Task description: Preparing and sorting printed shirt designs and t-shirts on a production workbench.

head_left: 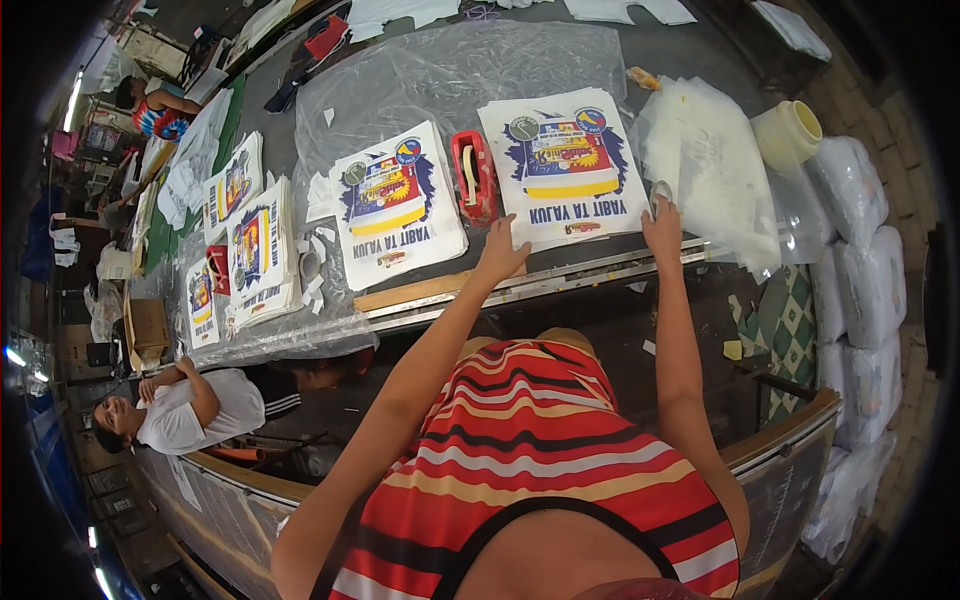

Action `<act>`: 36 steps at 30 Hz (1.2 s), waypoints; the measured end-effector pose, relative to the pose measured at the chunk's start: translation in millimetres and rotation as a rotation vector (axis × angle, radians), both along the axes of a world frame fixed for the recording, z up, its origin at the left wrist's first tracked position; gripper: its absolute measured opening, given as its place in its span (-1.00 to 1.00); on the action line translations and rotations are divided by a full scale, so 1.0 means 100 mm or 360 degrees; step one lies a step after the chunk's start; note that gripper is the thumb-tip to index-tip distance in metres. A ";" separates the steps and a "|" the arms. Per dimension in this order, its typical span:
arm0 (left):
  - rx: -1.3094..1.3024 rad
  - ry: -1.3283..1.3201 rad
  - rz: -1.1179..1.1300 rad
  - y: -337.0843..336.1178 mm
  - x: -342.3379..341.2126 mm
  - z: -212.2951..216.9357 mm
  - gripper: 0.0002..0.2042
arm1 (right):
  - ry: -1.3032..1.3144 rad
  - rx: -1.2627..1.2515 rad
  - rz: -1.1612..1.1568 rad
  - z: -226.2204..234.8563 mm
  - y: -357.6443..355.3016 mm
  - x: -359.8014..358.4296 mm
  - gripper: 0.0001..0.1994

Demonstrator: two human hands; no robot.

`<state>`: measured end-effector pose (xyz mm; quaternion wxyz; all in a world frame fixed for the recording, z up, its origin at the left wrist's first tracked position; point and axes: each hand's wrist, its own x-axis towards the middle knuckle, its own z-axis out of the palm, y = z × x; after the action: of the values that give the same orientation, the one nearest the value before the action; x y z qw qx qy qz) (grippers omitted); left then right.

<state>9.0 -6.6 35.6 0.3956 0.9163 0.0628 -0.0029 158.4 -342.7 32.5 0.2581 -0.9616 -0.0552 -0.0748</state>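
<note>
A stack of white printed sheets [566, 205] with a blue, yellow and red design lies on the table in front of me. My left hand [501, 252] rests by its near left corner, thumb and fingers apart, holding nothing that I can see. At its near right corner, my right hand [661, 230] has its fingers closed around a small silvery, rounded thing [659, 191], partly hidden by them. Between this stack and a second printed stack [400, 208] on the left stands a red tape dispenser [473, 178]. Clear plastic bags [703, 160] lie in a pile right of my right hand.
A pale yellow roll [790, 131] stands at the right. Wrapped white bundles [862, 270] are piled beyond it. More printed stacks [263, 250] lie farther left, with another red dispenser [218, 269]. A person in a white shirt [200, 410] is at the left; another person [160, 110] is far back.
</note>
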 end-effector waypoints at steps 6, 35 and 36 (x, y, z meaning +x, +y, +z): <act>0.0041 0.0064 0.0263 -0.09 0.23 -0.27 -0.12 | -0.0117 0.0182 0.0322 -0.09 0.13 0.25 -0.44; 0.0737 0.0695 0.0516 0.96 2.69 0.34 0.00 | 0.0162 0.0033 0.0490 -0.37 0.91 1.74 -0.25; 0.0535 0.0886 0.0366 0.99 2.82 0.32 0.07 | 0.0105 0.0106 0.0507 -0.40 0.83 1.72 -0.25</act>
<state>290.8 92.2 67.3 0.2045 0.9196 0.2707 -0.1980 329.9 -259.8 -7.6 0.3002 -0.9335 -0.1961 -0.0030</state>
